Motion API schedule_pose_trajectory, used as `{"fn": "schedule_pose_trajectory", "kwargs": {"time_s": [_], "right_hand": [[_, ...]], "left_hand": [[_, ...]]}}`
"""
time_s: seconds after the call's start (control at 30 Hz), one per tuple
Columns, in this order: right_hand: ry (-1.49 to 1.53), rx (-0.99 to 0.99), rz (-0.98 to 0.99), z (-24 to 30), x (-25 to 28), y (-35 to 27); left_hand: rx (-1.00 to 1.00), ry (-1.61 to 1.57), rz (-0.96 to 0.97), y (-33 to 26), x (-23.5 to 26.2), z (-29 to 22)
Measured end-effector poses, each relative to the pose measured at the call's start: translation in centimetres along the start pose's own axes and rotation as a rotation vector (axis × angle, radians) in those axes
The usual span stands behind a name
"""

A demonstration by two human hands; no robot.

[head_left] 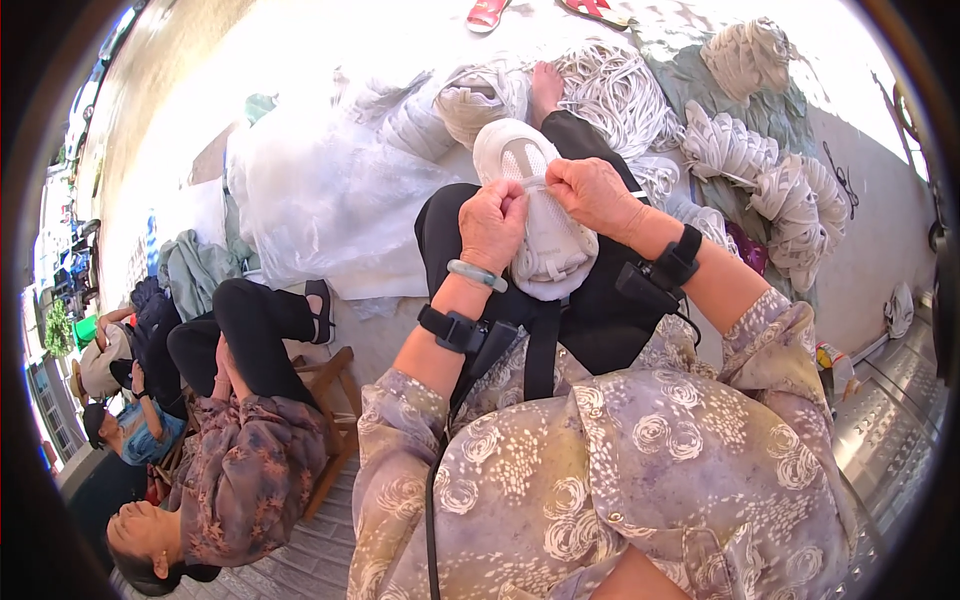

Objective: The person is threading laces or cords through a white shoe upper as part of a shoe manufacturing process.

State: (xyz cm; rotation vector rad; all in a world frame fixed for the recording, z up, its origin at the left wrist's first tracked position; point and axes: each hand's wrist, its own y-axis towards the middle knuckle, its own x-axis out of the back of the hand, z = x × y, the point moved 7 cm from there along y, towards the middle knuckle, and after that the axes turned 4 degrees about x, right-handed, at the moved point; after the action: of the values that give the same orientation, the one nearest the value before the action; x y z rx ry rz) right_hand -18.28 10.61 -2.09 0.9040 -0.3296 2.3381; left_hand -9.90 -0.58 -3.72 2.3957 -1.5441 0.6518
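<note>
A white shoe (556, 247) lies on my lap, its heel end toward me and its toe away from me. Over its lacing area, my left hand (493, 224) is closed in a pinch beside the shoe's left edge. My right hand (598, 196) pinches from the other side, a little farther from me. A white shoelace (534, 184) runs between the two hands across the shoe, and its ends vanish into my fingers. Black cloth (606, 325) covers my legs beneath the shoe.
Loose white laces (612, 90) are heaped beyond my knees. Bundles of white shoes (725, 143) lie at the right. Clear plastic sheeting (320, 215) spreads at the left. Close on my left, a person (250, 440) sits on a wooden stool (338, 385); other people sit farther back.
</note>
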Motion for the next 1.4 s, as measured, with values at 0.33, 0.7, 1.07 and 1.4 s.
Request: {"fn": "schedule_pose_trajectory", "kwargs": {"time_s": [0.33,0.7,1.07,1.4], "right_hand": [[-0.234,-0.005,0.156,1.2,-0.4,1.5],[-0.196,-0.094,0.357,-1.1,-2.5,3.2],[0.113,0.058,0.181,-0.7,-2.8,2.1],[-0.373,-0.058,0.322,1.8,-1.7,1.6]], "left_hand": [[0.010,-0.055,-0.002,0.0,-0.2,0.2],[0.042,0.009,0.006,0.3,-0.3,0.9],[0.039,0.026,0.032,0.5,-0.2,1.4],[0.218,-0.066,0.103,1.5,-0.7,2.8]]}}
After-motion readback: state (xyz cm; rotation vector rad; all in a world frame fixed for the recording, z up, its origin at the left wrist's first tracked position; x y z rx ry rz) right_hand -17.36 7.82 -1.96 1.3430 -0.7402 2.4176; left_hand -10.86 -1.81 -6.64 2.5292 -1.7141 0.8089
